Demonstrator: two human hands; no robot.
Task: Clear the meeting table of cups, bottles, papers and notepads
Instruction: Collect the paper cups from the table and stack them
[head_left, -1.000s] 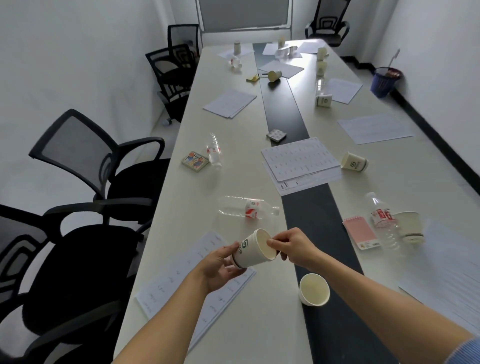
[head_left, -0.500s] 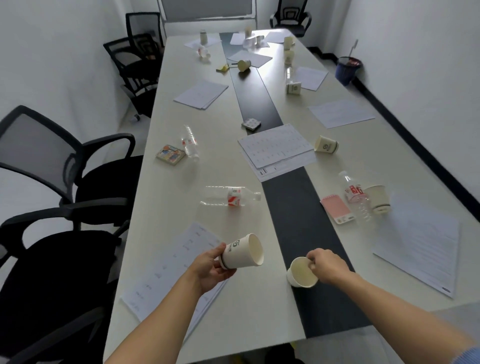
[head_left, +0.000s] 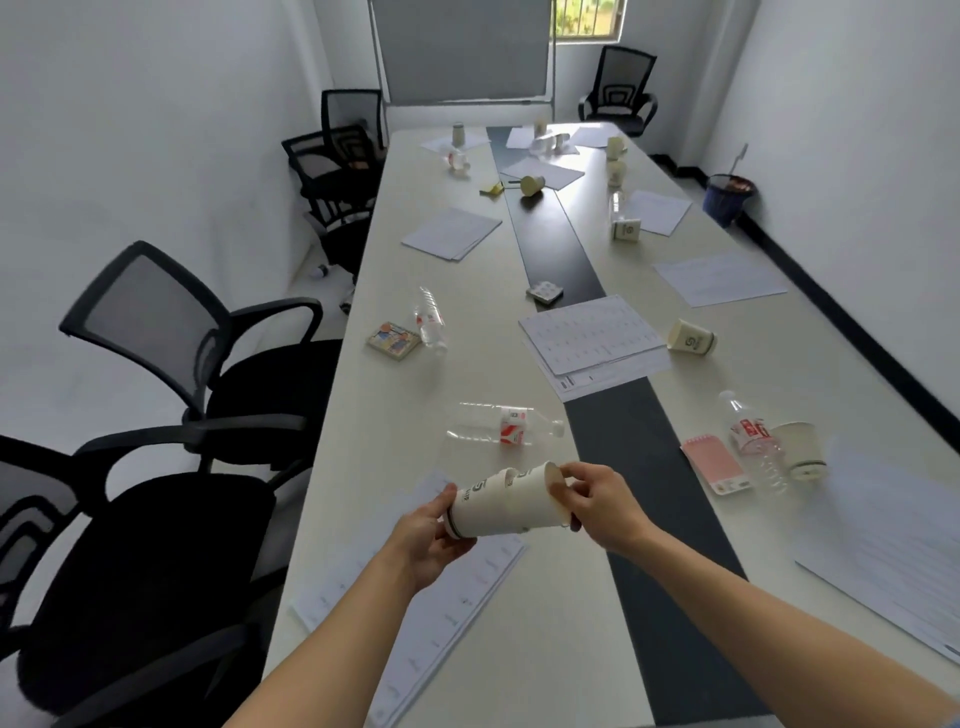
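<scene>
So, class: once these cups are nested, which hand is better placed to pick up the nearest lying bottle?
Likely the right hand: it only pinches the inner cup at its rim, near the bottle cap, while the left hand grips the outer cup and can carry both.

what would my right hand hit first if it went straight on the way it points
Likely the outer cup in the left hand: the right hand pinches the inner cup, pointing into it.

I see both arms bare: left forearm (head_left: 332, 639) and left hand (head_left: 426, 540), right forearm (head_left: 727, 603) and right hand (head_left: 608, 512). At five o'clock, in the corner, a sliver of blue sleeve (head_left: 955, 724) edges the right arm.
</scene>
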